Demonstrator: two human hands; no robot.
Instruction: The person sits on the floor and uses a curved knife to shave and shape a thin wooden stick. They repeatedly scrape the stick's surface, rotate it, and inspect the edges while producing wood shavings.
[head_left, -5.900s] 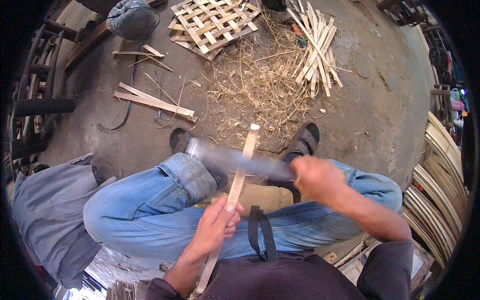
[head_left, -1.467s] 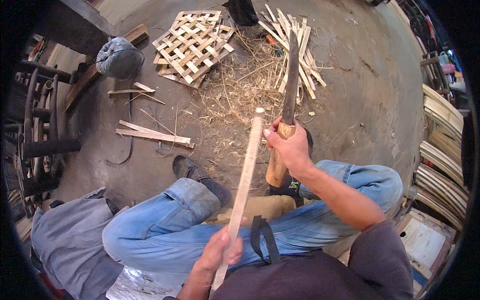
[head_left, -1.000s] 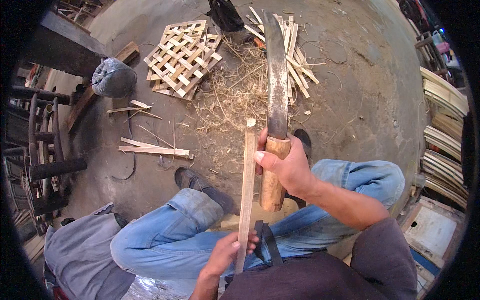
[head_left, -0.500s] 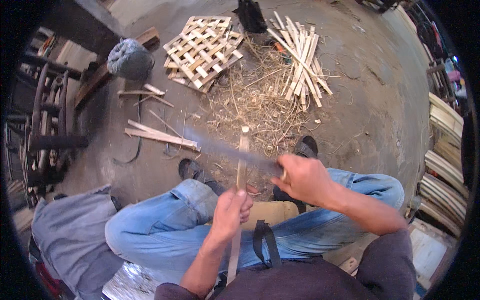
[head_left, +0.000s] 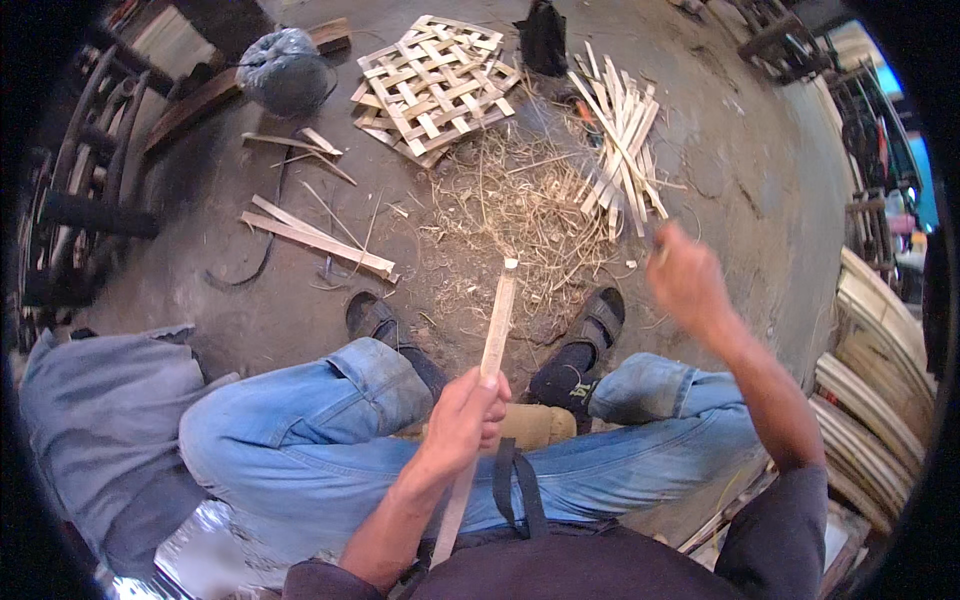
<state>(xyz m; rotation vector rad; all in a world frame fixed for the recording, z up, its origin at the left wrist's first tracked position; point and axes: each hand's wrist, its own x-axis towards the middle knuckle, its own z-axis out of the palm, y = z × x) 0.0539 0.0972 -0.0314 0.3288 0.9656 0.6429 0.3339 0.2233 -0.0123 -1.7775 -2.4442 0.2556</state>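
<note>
A pale bamboo strip [head_left: 497,325] stands tilted between my knees, its lower end running back beside my lap. My left hand [head_left: 465,420] wraps round it at mid-length, thumb on top. To the right and farther out, my right hand [head_left: 690,280] is closed on the handle of a knife. Motion smears its blade, which is only faintly visible near the loose strips. The knife and the held strip are apart. Curly shavings [head_left: 520,200] lie on the floor beyond the strip's far end.
Woven lattice panels [head_left: 435,85] are stacked at the back, with a pile of cut strips [head_left: 622,130] to their right. More strips [head_left: 320,245] lie left of my sandalled feet. A grey wrapped bundle [head_left: 285,75] is at the far left, and curved slats [head_left: 870,400] stand at the right.
My right hand has swung the knife away from the strip, out to the right and farther forward. The left hand keeps its hold on the strip. The view has shifted slightly.
</note>
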